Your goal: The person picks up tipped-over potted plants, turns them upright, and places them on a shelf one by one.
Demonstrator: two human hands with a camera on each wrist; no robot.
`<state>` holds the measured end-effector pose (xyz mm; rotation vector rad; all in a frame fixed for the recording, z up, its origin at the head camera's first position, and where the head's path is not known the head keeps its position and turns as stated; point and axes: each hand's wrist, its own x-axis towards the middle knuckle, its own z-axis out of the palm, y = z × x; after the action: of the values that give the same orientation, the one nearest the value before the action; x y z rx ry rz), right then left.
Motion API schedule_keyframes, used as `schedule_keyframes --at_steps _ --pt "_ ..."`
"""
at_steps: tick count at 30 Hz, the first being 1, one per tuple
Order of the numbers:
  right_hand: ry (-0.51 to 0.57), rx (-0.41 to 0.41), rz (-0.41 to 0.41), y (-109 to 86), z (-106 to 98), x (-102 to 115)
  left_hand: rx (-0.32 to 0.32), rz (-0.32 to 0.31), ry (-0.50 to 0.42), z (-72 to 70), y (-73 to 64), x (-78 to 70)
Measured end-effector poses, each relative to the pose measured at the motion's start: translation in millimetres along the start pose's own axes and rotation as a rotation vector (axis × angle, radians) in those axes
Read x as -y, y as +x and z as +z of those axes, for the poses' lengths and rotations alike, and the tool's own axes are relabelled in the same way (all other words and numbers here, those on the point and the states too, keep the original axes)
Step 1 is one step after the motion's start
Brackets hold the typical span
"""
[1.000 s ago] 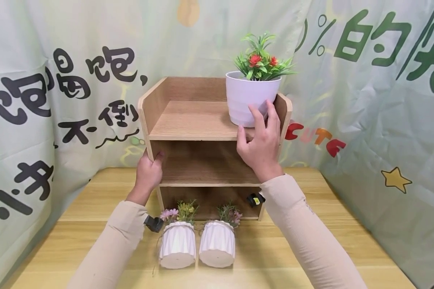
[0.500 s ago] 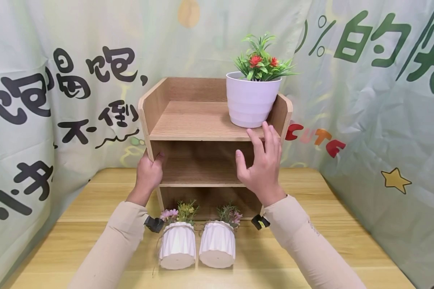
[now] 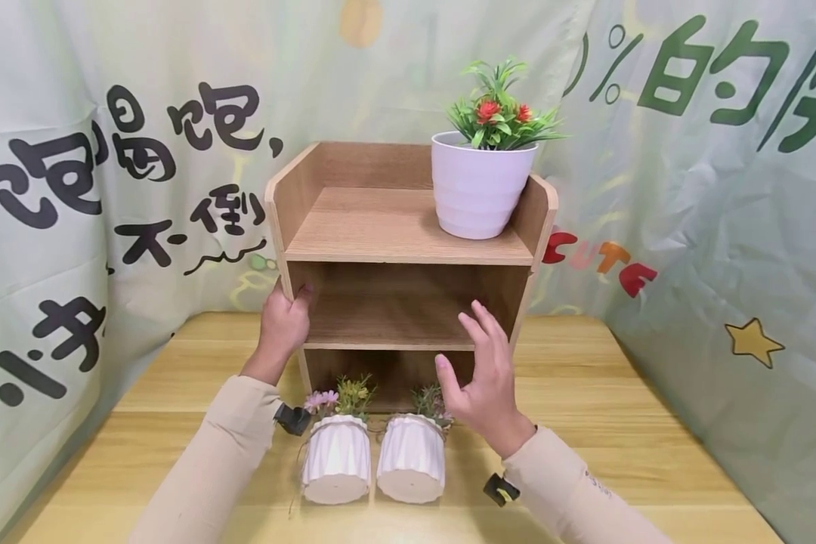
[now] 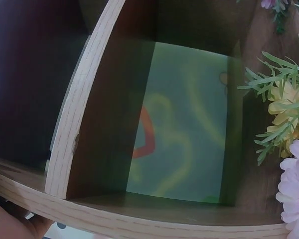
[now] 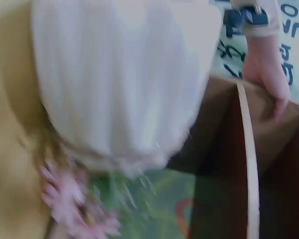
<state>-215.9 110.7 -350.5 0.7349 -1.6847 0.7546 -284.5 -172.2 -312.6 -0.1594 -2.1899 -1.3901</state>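
Note:
My left hand (image 3: 284, 323) grips the left side panel of a three-tier wooden shelf (image 3: 374, 223), its thumb on the inner face. In the head view my right hand (image 3: 486, 389) hangs open with spread fingers, in front of the lower tiers and beside a small fluted white pot (image 3: 411, 461) with pink flowers. That pot fills much of the right wrist view (image 5: 129, 79). To its left stands a matching pot (image 3: 336, 459) with pink and yellow flowers. A larger smooth white flowerpot (image 3: 483, 189) with red flowers stands on the top tier at the right.
The shelf stands on a light wooden table (image 3: 585, 423), both small pots close before its bottom tier. Printed curtains (image 3: 687, 227) hang behind and at both sides. Raised side panels (image 3: 539, 215) edge the top tier.
My right hand has left the larger flowerpot and come down and back toward the right small pot. The larger flowerpot has stayed on the top tier. My left hand keeps its grip.

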Motion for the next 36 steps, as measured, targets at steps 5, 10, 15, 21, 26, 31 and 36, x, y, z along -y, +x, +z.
schedule_keyframes --at_steps 5,10,15,21,26,31,36 --pt "0.093 0.159 0.208 -26.8 -5 12 0.011 0.002 0.006 0.2 1.0 -1.6" --pt "0.144 0.304 0.434 -45.7 -10 26 0.010 -0.003 0.017 0.5 1.5 -1.1" --pt "0.143 0.397 0.614 -61.6 -12 38 0.016 -0.005 0.012 -0.9 1.6 -1.4" --pt "0.199 0.463 0.769 -75.6 -13 47 0.018 0.003 0.014 -0.2 2.0 -2.6" --pt "0.335 0.475 0.950 -82.4 -13 55 -0.005 0.003 0.005 1.0 1.3 -1.3" --pt "0.372 0.492 1.106 -88.1 -12 66 -0.012 0.005 -0.003 1.8 1.0 -0.2" --pt "0.393 0.489 1.187 -91.5 -10 72 -0.010 0.008 -0.001 1.4 0.5 -0.3"
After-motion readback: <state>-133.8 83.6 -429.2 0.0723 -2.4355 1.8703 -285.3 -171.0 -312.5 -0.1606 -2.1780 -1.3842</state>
